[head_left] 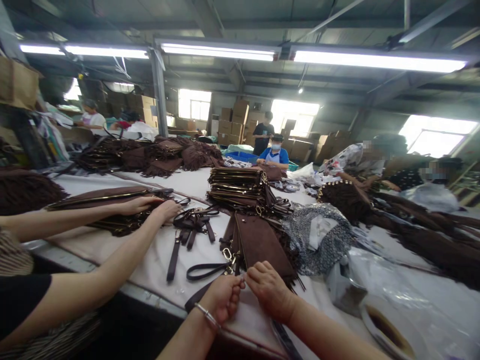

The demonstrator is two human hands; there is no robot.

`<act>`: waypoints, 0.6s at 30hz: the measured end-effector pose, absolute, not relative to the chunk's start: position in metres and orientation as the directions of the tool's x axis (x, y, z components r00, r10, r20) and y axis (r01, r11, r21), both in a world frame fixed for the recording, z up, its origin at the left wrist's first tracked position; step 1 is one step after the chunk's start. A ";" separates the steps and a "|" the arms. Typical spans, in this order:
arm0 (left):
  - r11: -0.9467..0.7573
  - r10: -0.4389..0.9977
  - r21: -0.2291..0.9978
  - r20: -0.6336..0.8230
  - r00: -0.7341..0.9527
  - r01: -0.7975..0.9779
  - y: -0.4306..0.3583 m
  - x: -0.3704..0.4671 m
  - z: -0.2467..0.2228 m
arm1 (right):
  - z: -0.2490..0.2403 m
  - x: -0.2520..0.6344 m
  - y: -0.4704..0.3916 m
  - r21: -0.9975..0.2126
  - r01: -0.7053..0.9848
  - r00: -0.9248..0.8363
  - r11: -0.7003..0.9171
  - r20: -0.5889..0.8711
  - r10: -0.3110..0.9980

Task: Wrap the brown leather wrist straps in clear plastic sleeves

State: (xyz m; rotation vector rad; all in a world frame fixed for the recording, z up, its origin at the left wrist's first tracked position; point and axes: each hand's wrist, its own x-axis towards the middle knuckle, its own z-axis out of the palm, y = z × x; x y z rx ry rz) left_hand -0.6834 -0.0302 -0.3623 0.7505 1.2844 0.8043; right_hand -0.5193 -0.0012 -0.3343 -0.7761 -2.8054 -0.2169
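My left hand (225,299), with a bangle at the wrist, is closed near the table's front edge. My right hand (269,291) is closed too, its fingertips meeting those of the left. Both pinch something small and pale, too small to name. Just beyond them a dark brown fringed pouch (264,242) lies flat on the table. Beside it, a gold clasp (227,254) and a looped wrist strap (204,272) lie close to my left hand. More loose brown straps (193,227) are spread farther left.
A tall stack of zippered pouches (236,187) stands behind. At left, a co-worker's hands (165,211) rest by another pouch pile (123,200). A silvery patterned bag (318,235), a tape roll (390,327) and clear plastic (408,285) lie right. Several people work around the table.
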 end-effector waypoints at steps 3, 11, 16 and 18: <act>0.578 0.815 0.805 -0.561 0.147 -0.134 -0.028 -0.687 -0.360 | -0.334 -0.507 -0.014 0.070 0.507 -0.845 0.859 0.234 0.480; 0.448 0.890 0.894 -0.445 0.104 -0.013 -0.023 -0.688 -0.353 | -0.343 -0.435 -0.056 -0.239 0.641 -0.588 0.729 0.457 0.667; 0.422 0.906 0.906 -0.422 0.023 -0.019 0.011 -0.664 -0.345 | -0.378 -0.394 -0.060 -0.371 0.668 -0.382 0.646 0.574 0.724; 0.428 0.903 0.901 -0.430 -0.018 -0.064 0.024 -0.650 -0.339 | -0.396 -0.384 -0.059 -0.445 0.651 -0.282 0.614 0.610 0.741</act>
